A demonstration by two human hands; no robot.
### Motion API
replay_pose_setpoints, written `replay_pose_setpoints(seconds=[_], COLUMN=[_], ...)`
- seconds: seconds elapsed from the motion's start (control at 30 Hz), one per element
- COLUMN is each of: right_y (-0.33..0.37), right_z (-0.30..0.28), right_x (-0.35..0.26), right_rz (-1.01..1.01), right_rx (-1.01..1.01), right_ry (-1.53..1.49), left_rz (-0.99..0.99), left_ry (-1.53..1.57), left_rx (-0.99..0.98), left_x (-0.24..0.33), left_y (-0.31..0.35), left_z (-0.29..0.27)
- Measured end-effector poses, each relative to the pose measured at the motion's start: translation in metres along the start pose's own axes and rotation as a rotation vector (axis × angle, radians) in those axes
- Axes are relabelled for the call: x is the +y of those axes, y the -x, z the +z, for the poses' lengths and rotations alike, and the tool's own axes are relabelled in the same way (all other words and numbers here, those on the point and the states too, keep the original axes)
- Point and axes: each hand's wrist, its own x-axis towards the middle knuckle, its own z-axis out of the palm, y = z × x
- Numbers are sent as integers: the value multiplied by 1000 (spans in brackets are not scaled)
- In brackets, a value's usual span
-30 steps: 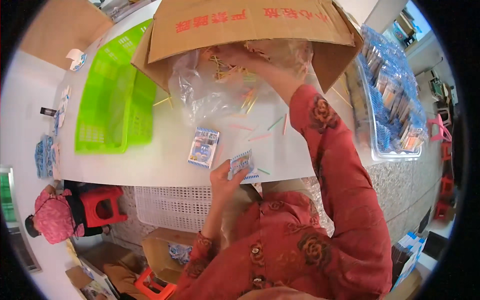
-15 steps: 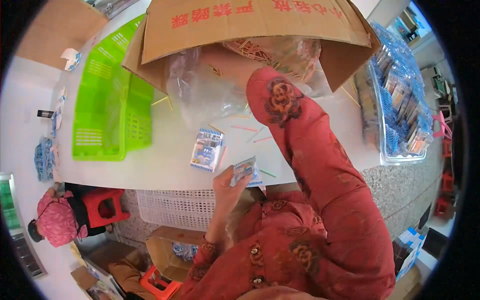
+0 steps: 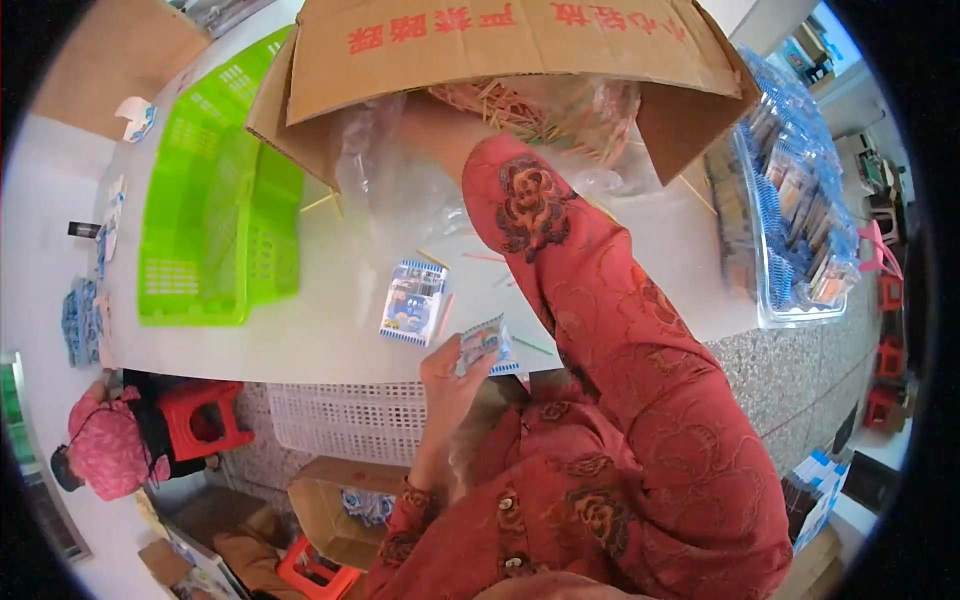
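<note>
1. Head view: a packet (image 3: pixel 480 345) is pinched between thumb and fingers of the left hand (image 3: pixel 448 382), at the bench's (image 3: pixel 330 335) near edge.
2. The right hand is hidden below the carton's (image 3: pixel 520 40) flap; its grip cannot be told.
3. Sticks (image 3: pixel 515 108) are seen inside, right of that forearm (image 3: pixel 447 138).
4. Another packet (image 3: pixel 413 300) is laid just beyond the left hand.
5. A basket (image 3: pixel 270 240) is set left of both hands.
</note>
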Motion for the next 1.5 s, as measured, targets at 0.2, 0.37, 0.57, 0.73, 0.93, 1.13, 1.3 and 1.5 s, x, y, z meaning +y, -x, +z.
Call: replay_pose_setpoints(seconds=[0.2,0.37,0.57,0.73,0.93,1.13,1.3,1.5], right_y=[-2,24,21,53,189,274,272,261], right_z=[-20,-19,-61,-103,-85,-64,-71,-78], right_x=[-10,-32,-13,-44,-90,-67,-96,-187], right_rz=[150,-4,28,119,293,-6,86,237], right_rx=[1,-52,-22,-396,-83,60,34,-119], right_ry=[156,216,-425,262,109,495,243,-157], left_rz=[5,10,29,-19,21,133,242,176], left_ry=[-7,-8,-23,-21,-30,-38,-85,-249], left_rx=[-36,8,-19,21,13,5,-20,-58], left_x=[2,7,-4,-4,9,15,13,17], left_y=[1,7,10,17,14,5,0,-1], left_z=[9,3,6,11,10,18,24,29])
